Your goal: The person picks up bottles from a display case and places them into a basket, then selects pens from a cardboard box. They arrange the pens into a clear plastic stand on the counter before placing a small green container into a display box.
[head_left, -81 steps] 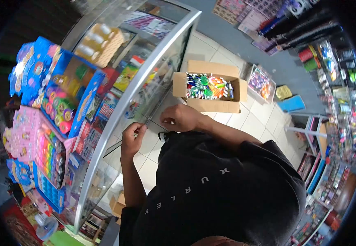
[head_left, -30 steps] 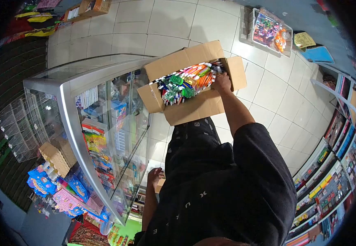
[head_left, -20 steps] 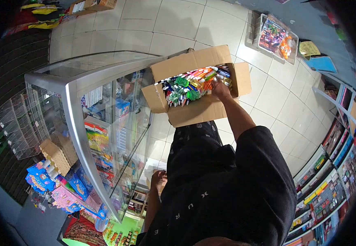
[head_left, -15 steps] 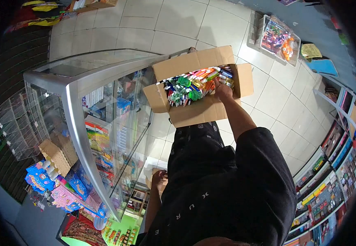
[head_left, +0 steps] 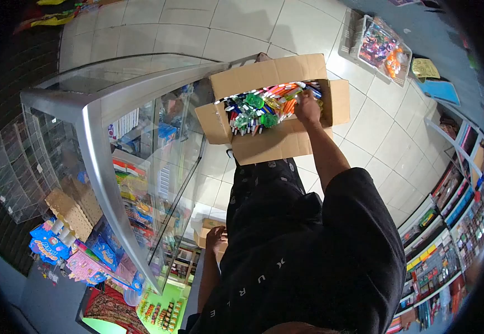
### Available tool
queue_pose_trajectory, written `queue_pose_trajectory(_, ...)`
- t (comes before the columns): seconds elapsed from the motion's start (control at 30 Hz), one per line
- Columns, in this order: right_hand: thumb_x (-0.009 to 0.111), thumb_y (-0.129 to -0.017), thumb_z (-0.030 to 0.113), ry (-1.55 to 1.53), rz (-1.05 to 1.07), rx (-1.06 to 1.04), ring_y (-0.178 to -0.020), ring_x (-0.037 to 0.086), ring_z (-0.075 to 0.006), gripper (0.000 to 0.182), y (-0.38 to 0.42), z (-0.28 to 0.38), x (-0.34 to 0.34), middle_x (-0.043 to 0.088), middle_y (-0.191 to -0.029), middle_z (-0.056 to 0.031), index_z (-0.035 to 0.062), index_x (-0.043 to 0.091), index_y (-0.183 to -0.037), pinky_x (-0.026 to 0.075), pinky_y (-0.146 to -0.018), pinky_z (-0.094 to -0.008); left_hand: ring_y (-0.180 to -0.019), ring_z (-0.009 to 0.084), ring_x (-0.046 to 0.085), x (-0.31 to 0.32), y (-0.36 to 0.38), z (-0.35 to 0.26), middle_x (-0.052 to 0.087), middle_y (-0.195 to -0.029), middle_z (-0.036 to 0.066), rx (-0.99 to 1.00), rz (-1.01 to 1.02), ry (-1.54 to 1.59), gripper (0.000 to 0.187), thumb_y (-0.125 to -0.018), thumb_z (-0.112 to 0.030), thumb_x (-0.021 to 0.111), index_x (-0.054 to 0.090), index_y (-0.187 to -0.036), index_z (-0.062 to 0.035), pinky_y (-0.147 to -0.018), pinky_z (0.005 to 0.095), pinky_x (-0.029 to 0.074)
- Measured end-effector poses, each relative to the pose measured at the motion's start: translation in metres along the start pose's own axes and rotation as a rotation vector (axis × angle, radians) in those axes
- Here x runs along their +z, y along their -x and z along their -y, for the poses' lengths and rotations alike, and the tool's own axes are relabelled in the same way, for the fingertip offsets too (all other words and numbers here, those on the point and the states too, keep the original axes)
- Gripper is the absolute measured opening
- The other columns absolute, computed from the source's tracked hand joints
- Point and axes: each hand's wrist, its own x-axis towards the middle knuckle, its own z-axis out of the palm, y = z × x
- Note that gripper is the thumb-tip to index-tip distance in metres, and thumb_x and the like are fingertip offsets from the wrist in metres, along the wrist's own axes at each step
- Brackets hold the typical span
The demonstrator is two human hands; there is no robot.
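An open cardboard box stands in front of my legs, its flaps folded outward. It is filled with pens and markers in many colours, with green clear-plastic items among them. My right hand reaches in at the right end of the box, fingers curled down among the contents; I cannot tell what they grip. Lower down, my left hand hangs beside my body with loosely bent, parted fingers. It overlaps a smaller cardboard box below it.
A glass display case with a metal frame stands close on the left, stocked with packaged goods. White baskets of bagged items sit at the upper right by the wall. Shelves of stationery curve along the right side.
My right hand has shifted slightly right and up within the box, its fingers more curled. The view has moved a little; my left hand stays by the lower box.
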Motion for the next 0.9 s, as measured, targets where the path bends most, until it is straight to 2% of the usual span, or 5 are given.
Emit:
queue_pose_trajectory(0.23,0.064,-0.084,0.025,0.048,0.05,0.073,-0.119,0.055,-0.0344,0.037,-0.039,-0.033,0.021,0.041,-0.145,-0.0172,0.0104,0.063,-0.119,0.049,-0.098,-0.0396,-0.076,0.0156,0.065,-0.004,0.001,0.018,0.069,-0.094,0.007,-0.33,0.026,0.418,0.036,-0.091,-0.035,0.064,0.061,-0.112,-0.0051,-0.064,0.0283,0.05)
queue_pose_trajectory(0.5,0.065,-0.081,0.013,0.134,0.002,0.066,-0.106,0.063,-0.0361,0.056,-0.041,-0.019,0.002,0.05,-0.131,-0.02,0.0078,0.042,-0.132,0.056,-0.082,-0.0453,-0.068,0.0126,0.061,0.016,-0.01,0.076,0.066,-0.086,0.006,-0.305,0.22,1.272,0.027,-0.09,-0.024,0.068,0.063,-0.107,-0.0033,-0.055,0.0221,0.045)
queue_pose_trajectory(0.53,0.065,-0.081,0.014,0.115,-0.022,0.05,-0.106,0.063,-0.0359,0.057,-0.036,-0.018,0.001,0.05,-0.13,-0.0198,0.0074,0.04,-0.132,0.056,-0.082,-0.0451,-0.067,0.0123,0.062,0.025,-0.005,0.055,0.068,-0.086,0.005,-0.37,-0.08,0.601,0.034,-0.088,-0.03,0.07,0.063,-0.109,-0.0043,-0.055,0.0251,0.047)
queue_pose_trajectory(0.7,0.066,-0.083,0.019,0.046,0.075,0.227,-0.111,0.061,-0.0365,0.047,0.005,0.002,-0.012,0.058,-0.122,-0.019,0.0081,0.051,-0.125,0.054,-0.086,-0.0469,-0.068,0.0142,0.064,0.034,-0.025,0.066,0.069,-0.086,0.005,-0.262,-0.051,0.648,0.031,-0.091,-0.033,0.066,0.063,-0.104,-0.0051,-0.061,0.0286,0.049)
queue_pose_trajectory(0.9,0.068,-0.077,0.015,-0.251,-0.266,-0.385,-0.075,0.067,-0.0338,0.016,0.071,0.037,-0.008,0.067,-0.081,-0.0213,0.0017,0.069,-0.086,0.053,-0.068,-0.0416,-0.082,0.0208,0.066,0.006,-0.053,0.024,0.068,-0.093,0.011,0.034,-0.105,0.329,0.034,-0.094,-0.032,0.06,0.064,-0.103,0.0006,-0.073,0.0347,0.055)
